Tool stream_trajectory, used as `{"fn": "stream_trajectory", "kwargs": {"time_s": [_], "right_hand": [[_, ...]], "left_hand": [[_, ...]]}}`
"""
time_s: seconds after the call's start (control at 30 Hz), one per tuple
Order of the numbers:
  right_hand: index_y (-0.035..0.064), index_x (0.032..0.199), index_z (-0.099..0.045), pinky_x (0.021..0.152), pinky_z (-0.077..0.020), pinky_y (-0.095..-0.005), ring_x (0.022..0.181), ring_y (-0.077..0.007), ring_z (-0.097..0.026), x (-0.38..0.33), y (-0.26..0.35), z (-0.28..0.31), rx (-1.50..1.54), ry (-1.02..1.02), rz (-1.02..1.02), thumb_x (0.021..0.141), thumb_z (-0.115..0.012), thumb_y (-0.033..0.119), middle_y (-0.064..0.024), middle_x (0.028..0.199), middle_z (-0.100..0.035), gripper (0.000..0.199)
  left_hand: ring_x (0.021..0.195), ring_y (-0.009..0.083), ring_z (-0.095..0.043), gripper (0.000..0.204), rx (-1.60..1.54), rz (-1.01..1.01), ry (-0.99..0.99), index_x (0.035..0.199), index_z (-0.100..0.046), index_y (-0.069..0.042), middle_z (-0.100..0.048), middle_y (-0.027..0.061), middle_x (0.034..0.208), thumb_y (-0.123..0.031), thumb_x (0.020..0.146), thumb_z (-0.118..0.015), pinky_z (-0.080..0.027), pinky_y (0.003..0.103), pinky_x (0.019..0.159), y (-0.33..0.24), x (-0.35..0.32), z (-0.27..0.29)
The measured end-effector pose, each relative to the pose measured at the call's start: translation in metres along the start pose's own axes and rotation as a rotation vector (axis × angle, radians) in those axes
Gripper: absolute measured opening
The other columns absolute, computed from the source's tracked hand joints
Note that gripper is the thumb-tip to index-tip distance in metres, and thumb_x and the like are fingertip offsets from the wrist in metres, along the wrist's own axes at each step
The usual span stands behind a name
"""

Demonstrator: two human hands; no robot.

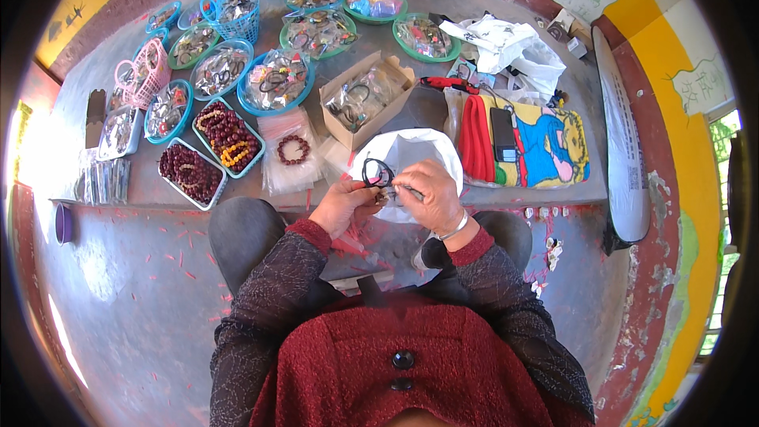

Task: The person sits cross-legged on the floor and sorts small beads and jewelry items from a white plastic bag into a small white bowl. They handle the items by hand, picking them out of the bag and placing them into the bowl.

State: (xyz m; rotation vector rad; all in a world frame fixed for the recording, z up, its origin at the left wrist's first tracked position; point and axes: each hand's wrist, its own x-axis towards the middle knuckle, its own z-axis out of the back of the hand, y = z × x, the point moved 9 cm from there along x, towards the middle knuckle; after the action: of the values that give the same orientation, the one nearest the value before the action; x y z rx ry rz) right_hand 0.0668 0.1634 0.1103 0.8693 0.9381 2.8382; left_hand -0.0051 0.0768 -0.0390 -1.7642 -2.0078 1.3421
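Note:
In front of my body, above the table's near edge, my left hand (345, 204) is closed in a pinch on a black cord loop (378, 172). The loop stands up over the fingertips, and a small brassy piece shows below it, too small to name. My right hand (429, 196) is closed close beside it, fingertips at the right side of the same loop; a silver bangle is on its wrist. Exactly what the right fingertips pinch is hidden. Behind both hands stands a white plastic bag (431, 145) with its mouth open.
Colourful baskets and bowls (275, 81) of bagged trinkets cover the table's back left. Nearer are trays of dark red beads (191, 174) and a bead bracelet (293, 150) on clear bags. A cardboard box (368, 103) stands mid-table; a phone (503, 134) lies on folded cloth at right.

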Motion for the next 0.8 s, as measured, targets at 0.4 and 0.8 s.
{"fn": "stream_trajectory", "kwargs": {"time_s": [0.4, 0.8], "right_hand": [[0.0085, 0.087, -0.059, 0.059, -0.0404, -0.0372, 0.065, -0.0250, -0.056, -0.010, -0.005, -0.033, -0.104, 0.177, -0.014, 0.069, -0.060, 0.010, -0.0067, 0.069, -0.060, 0.017], [0.0079, 0.077, -0.057, 0.054, -0.0436, -0.0375, 0.061, -0.0302, -0.058, -0.020, -0.021, -0.049, 0.104, 0.431, -0.217, 0.071, -0.058, 0.014, -0.0097, 0.063, -0.058, 0.008]], "left_hand": [[0.086, 0.0214, -0.063, 0.019, -0.112, 0.023, 0.059, 0.100, -0.058, 0.003, -0.063, 0.0135, 0.095, -0.009, 0.087, -0.053, -0.053, 0.032, 0.078, -0.006, -0.007, -0.009], [0.079, 0.0191, -0.064, 0.020, 0.007, 0.061, 0.074, 0.098, -0.059, 0.002, -0.064, 0.0113, 0.090, -0.013, 0.088, -0.053, -0.055, 0.029, 0.068, 0.006, -0.005, -0.009]]}}
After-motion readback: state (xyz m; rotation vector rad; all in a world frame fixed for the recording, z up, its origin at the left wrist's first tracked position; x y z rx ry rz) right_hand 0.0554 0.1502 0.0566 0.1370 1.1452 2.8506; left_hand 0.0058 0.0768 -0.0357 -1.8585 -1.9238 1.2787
